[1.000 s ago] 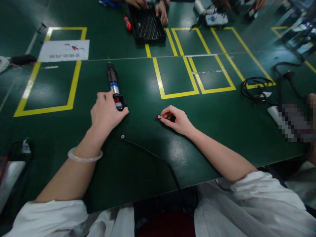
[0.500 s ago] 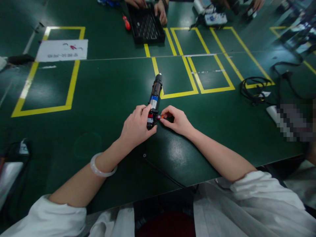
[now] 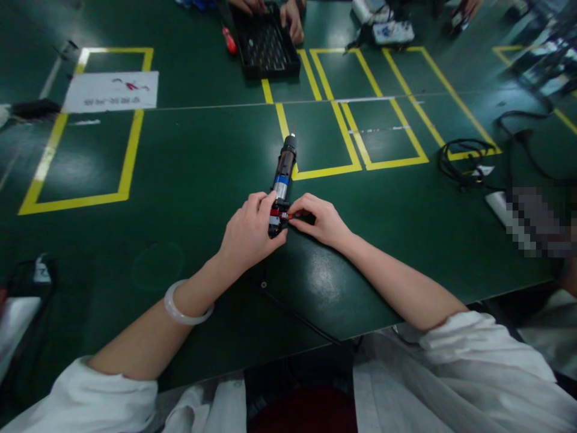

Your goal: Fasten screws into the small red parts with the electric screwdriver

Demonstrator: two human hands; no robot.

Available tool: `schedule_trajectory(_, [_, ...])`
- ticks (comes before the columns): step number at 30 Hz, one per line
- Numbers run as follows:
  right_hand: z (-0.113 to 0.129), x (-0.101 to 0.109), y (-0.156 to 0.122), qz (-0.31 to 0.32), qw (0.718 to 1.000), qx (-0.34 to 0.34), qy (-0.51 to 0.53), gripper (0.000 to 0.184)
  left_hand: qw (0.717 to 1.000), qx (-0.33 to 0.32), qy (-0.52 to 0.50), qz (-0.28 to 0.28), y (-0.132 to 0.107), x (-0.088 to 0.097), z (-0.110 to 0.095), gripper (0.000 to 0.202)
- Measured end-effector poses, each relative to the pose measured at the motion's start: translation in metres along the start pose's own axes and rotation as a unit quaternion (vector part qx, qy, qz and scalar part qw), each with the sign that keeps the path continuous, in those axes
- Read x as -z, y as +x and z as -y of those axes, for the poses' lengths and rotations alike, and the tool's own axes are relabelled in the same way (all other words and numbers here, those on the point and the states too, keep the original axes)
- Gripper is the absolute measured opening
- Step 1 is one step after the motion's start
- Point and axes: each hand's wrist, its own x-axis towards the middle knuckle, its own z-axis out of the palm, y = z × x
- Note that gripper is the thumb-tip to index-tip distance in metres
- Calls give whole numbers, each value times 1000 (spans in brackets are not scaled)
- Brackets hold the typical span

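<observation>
A black electric screwdriver [image 3: 283, 171] with a blue band lies on the green table [image 3: 189, 180], its tip pointing away from me. My left hand [image 3: 250, 231] is wrapped round its near end. My right hand [image 3: 321, 220] pinches a small red and orange part [image 3: 293, 215] and holds it against the tool's red-marked base. A black cable [image 3: 297, 313] runs from the tool back to the table's near edge.
Yellow tape boxes [image 3: 315, 135] mark the table. A white label sheet [image 3: 110, 91] lies far left. Another person's hands [image 3: 293, 18] rest on a black tray [image 3: 265, 45] beside a red screwdriver [image 3: 229, 41]. Coiled black cables [image 3: 469, 162] lie at right.
My left hand carried the screwdriver from the left to the middle of the table, up to my right hand. The small part now touches the tool's base.
</observation>
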Motion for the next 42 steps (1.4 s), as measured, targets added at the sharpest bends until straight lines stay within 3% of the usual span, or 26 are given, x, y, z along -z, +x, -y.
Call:
schedule_trajectory(9, [1, -1, 0, -15, 1000, -1, 0, 5, 1000, -2, -1, -1, 1, -1, 3, 71])
schedule_trajectory(17, [4, -1, -1, -37, 999, -15, 20, 13, 999, 41, 15, -18, 8, -4, -1, 66])
schedule_trajectory(22, [3, -4, -3, -54, 998, -21, 37, 20, 998, 50, 40, 1, 11, 0, 1, 68])
schedule_trajectory(26, [-3, -3, -2, -85, 993, -57, 52, 15, 997, 58, 56, 14, 12, 7, 12, 67])
schedule_trajectory(33, [-7, 0, -1, -96, 988, -88, 78, 12, 983, 167, 70, 16, 19, 23, 60, 70])
schedule_trajectory(42, [-3, 3, 0, -83, 991, -90, 61, 10, 949, 307, 70, 8, 7, 52, 157, 80])
